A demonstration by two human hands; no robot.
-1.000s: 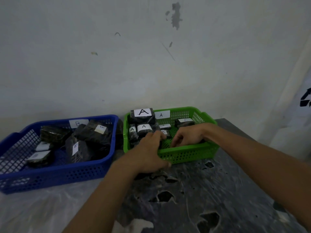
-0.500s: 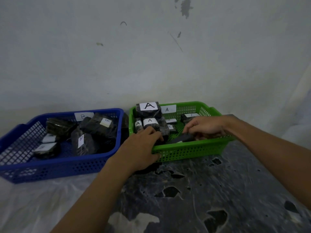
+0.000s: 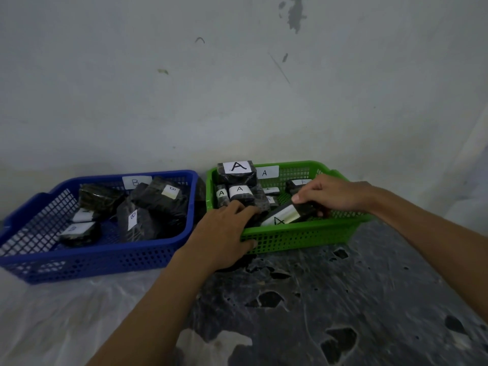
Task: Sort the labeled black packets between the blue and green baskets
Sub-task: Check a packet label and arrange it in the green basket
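A green basket (image 3: 298,237) tagged A stands at the right and holds several black packets with white A labels. My right hand (image 3: 332,192) is inside it, shut on a black packet labelled A (image 3: 286,216) that lies tilted near the front wall. My left hand (image 3: 224,233) grips the green basket's front left rim, fingers inside against the packets, thumb outside. A blue basket (image 3: 92,257) tagged B at the left holds several black packets with B labels (image 3: 158,199).
Both baskets stand against a pale stained wall on a table covered with worn, torn dark sheeting (image 3: 330,313) and clear plastic (image 3: 52,313) at the left. A pale surface (image 3: 472,202) stands at the far right.
My right hand has drawn a packet up toward the basket's front so its A label now shows. My left hand stays on the rim. The camera view has shifted slightly.
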